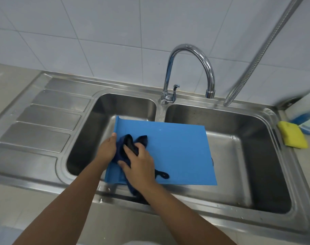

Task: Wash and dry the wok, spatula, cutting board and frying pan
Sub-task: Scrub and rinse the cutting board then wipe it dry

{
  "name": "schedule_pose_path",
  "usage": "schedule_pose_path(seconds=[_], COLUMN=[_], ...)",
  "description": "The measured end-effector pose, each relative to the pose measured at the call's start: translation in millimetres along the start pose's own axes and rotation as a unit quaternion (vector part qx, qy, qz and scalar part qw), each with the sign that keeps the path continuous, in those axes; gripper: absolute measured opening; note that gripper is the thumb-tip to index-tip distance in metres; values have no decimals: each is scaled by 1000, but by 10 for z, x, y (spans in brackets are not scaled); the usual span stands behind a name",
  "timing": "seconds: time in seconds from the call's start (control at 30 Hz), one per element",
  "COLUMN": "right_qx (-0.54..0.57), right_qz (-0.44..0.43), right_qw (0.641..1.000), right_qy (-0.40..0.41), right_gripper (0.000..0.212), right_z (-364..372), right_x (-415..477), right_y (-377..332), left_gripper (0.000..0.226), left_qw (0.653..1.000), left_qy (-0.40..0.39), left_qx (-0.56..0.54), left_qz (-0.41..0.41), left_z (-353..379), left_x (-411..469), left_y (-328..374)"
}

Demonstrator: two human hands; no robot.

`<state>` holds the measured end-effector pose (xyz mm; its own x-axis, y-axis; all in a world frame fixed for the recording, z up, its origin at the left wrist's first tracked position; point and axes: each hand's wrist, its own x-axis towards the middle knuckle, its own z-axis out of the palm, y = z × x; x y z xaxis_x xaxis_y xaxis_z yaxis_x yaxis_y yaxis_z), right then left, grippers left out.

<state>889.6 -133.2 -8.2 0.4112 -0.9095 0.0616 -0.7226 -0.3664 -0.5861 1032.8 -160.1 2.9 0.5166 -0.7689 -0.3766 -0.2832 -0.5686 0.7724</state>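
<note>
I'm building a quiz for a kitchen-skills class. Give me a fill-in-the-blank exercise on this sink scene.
1. The cutting board is coloured ____.
2. The right hand grips a dark ____ on the board.
3. The left hand holds the board's ____ edge.
4. The sponge beside the sink is ____.
Missing words: blue; cloth; left; yellow.

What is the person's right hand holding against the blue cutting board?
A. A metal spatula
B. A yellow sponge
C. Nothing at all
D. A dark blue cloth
D: the right hand grips a dark blue cloth on top of the cutting board, while the yellow sponge lies far off to the right, untouched.
</note>
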Motion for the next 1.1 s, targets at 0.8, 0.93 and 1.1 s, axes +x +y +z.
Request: schedule_pose_path(seconds=[0.8, 0.93, 1.1], right_qx=[9, 8, -8], right_qz=[88, -11, 64], right_qw=[996, 998, 998], right_qy=[14, -68, 16], right_gripper=[55, 52, 49], right_z=[-90, 95, -282], right_x=[575, 620, 948], right_y=[366, 90, 868], left_gripper=[62, 63, 69], left_qw=[999, 997, 998], left_qy=[37, 70, 63], left_qx=[4, 30, 23], left_qz=[18, 25, 3], left_z=[-10, -37, -12], left_x=[75, 38, -10], left_y=[-95, -226, -363])
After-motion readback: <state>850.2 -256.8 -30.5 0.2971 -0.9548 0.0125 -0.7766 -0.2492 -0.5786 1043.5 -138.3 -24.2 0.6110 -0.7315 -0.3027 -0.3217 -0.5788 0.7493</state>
